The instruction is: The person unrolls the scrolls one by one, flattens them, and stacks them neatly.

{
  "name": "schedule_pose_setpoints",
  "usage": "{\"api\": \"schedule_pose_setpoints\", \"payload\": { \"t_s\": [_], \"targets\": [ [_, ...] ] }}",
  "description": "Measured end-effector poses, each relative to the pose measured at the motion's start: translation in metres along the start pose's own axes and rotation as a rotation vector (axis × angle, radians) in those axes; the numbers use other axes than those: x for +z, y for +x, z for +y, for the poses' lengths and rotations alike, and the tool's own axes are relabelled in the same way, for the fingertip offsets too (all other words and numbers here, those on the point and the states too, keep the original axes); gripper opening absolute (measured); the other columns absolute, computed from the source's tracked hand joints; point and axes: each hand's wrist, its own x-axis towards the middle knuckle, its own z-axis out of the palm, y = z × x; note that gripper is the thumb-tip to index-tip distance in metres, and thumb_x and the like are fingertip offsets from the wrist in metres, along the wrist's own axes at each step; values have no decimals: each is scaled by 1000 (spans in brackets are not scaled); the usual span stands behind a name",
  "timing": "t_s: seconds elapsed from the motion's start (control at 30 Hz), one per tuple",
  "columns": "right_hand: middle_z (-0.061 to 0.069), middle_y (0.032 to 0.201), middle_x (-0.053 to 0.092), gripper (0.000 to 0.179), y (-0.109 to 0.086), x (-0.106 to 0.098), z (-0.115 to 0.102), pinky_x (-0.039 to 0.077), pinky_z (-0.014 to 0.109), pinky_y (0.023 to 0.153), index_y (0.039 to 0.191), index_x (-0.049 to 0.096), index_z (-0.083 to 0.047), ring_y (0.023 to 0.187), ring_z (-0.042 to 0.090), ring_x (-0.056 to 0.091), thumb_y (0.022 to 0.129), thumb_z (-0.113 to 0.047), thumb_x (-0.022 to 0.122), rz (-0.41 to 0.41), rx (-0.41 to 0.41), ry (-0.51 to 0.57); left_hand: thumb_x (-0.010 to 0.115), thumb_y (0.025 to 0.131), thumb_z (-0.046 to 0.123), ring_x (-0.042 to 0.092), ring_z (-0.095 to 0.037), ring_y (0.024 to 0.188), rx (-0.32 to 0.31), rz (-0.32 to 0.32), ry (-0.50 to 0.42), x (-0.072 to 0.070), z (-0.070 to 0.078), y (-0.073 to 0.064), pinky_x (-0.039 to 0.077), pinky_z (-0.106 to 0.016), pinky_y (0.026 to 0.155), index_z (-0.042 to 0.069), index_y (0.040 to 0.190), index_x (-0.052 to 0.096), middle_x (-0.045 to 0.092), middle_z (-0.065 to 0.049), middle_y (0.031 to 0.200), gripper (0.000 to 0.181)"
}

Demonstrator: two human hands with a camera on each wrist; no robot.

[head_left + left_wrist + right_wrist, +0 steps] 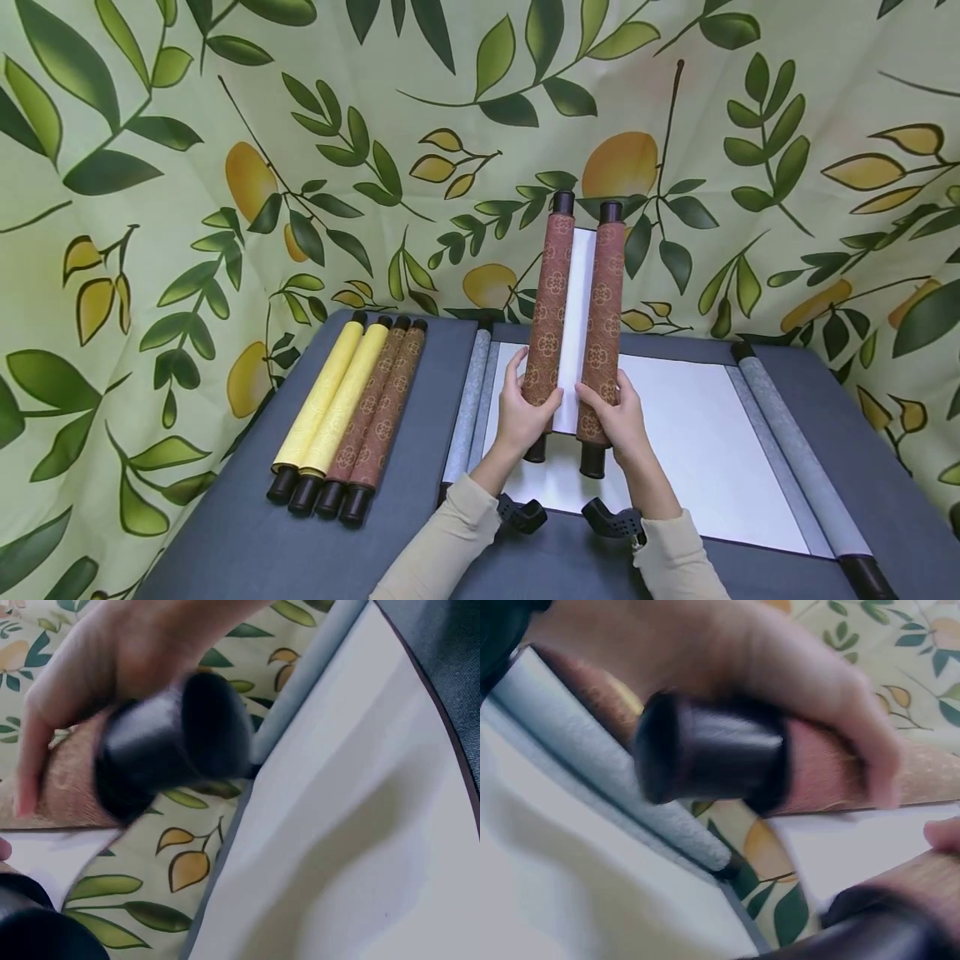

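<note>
A reddish-brown hanging scroll (550, 308) with a floral pattern and black roller ends is held up over the table, tilted with its far ends higher. Its two rolls stand slightly apart, and a narrow strip of white paper (577, 308) shows between them. My left hand (521, 421) grips the left roll near its lower end, thumb on the front. The right hand (621, 417) holds the right roll in the same way. Close up in the left wrist view is a black roller end (150, 746); another black end (720, 746) appears in the right wrist view.
Below the hands, a grey-blue scroll lies spread out, its white paper (697, 450) between a left roll (467, 408) and a right roll (802, 458). Two yellow rolls (322, 400) and two brown rolls (390, 404) lie side by side on the dark table (225, 533). Behind hangs leaf-patterned cloth (360, 233).
</note>
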Motion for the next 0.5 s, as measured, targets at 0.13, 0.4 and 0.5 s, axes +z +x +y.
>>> {"api": "schedule_pose_setpoints", "payload": {
  "t_s": [0.13,0.4,0.5],
  "targets": [
    [22,141,45,62,-1,-6,-1,47,38,92,148,27,-9,117,31,56,96,-27,57,-74,54,-56,66,85,3,67,-39,97,-70,-55,13,-4,6,1,56,-25,75,-8,133,45,65,-30,113,53],
    [22,135,49,56,0,-3,-1,45,24,78,144,34,-3,99,16,57,96,-20,58,38,102,-37,61,91,13,61,-24,103,-220,-153,-98,-1,-18,11,53,-30,83,2,139,42,60,-25,123,53],
    [25,135,50,57,0,-3,1,45,25,79,143,34,-2,102,20,58,95,-19,59,67,99,-63,62,90,13,62,-28,104,-203,-145,-77,-2,-18,10,54,-34,85,0,138,44,60,-26,122,53]
  ]
}}
